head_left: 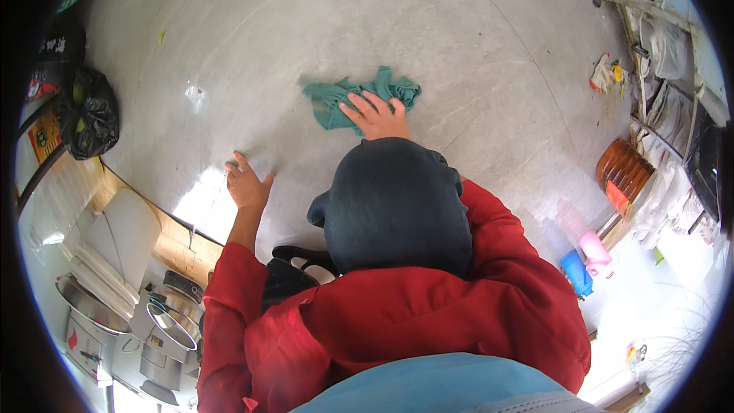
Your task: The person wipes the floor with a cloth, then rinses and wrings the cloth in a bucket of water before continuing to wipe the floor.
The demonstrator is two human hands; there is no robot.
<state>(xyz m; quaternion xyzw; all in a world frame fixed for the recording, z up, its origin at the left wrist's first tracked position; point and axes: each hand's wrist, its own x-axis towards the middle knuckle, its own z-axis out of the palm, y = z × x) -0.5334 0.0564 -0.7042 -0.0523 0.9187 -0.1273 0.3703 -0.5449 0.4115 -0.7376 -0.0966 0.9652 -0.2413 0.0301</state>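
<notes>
A crumpled green cloth [338,104] lies on the grey concrete floor [470,69] ahead of me. My right hand [378,116] presses down on it, its fingers spread over the folds; the wrist is hidden behind my dark-clad knee [398,206]. To the left, my left hand [248,180] is empty with fingers apart, close to the floor beside a bright patch of reflected light. Whether its fingertips touch the floor I cannot tell. Red sleeves cover both my arms.
At left stand a black plastic bag [89,115], a white lidded container [126,229] and metal pots [172,315]. Along the right are a cluttered shelf [659,69], a brown ribbed container [622,169], a blue cup [576,272] and a pink cup [595,249]. A scrap [605,73] lies near the shelf.
</notes>
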